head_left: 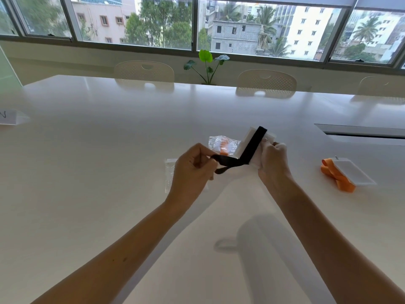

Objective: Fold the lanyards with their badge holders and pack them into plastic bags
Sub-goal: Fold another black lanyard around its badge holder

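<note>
The right hand (pixel 272 157) grips the badge holder (pixel 252 141) above the desk (pixel 109 150); the left hand (pixel 192 170) pinches the black lanyard (pixel 252 148) wrapped around it.

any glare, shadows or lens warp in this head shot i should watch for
Head view: daylight from the windows washes out the white table, so the clear empty bag and badge holder nearly vanish; a soft head shadow falls between the forearms; wide-angle warp bows the window frame; the black lanyard stays crisp.
</note>
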A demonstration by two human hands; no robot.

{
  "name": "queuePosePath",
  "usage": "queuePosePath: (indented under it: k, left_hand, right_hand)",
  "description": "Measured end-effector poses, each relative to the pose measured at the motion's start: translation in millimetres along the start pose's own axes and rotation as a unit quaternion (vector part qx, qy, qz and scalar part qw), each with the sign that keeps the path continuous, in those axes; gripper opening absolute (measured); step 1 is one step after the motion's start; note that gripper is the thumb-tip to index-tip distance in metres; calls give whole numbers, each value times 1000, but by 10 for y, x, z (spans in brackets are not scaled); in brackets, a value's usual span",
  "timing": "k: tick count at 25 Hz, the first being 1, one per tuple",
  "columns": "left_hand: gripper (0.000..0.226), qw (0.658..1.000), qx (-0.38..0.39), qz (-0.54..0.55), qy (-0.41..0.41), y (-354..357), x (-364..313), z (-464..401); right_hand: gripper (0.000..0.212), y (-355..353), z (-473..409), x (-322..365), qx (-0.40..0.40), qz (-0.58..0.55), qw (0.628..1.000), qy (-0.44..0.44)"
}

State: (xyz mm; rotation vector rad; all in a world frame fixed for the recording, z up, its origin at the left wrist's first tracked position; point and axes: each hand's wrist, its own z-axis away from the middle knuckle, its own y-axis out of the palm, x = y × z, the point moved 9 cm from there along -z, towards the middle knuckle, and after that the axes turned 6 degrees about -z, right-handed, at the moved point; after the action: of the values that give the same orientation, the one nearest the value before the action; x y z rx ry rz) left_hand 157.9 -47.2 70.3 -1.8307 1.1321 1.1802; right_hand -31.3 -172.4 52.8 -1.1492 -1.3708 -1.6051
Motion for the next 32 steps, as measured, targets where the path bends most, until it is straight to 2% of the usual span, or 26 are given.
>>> queuePosePath:
  k: [4,9,13,17,20,22,24,28,30,32]
  left_hand:
    - [20,991,-74,-108,-22,-177,77,-12]
    - [21,970,-39,-238,30,-60,9,-1]
    - [25,970,-54,-232,42,-52,-12,26]
    - [23,953,-93,-258,126,-89,-178,49]
    - [19,941,-98,-285,157,-85,-191,68]
    - [15,936,-89,-291,176,-60,-198,103]
    - [16,924,-59,-299,230,20,-254,158]
    - [27,866,31,-358,347,290,-334,303]
    - [29,876,57,-332,344,359,-310,339]
    - [33,911,83,-274,296,390,-274,335]
  right_hand:
    - [9,-11,44,109,-21,-9,999,-45]
    - [10,-68,103,266,-50,-20,994,-99]
    - [17,-35,205,323,-54,-50,990,-121]
    - [12,-30,175,262,-54,-77,992,-87]
    - [15,-27,155,228,-48,-91,992,-72]
    - [23,-48,120,209,-49,-94,992,-63]
    - [19,-61,110,235,-39,-113,991,-58]
    - [11,-143,96,323,-36,-171,984,-29]
    - [12,-227,64,320,-52,-181,982,-9]
    - [14,-278,39,309,-62,-168,984,-2]
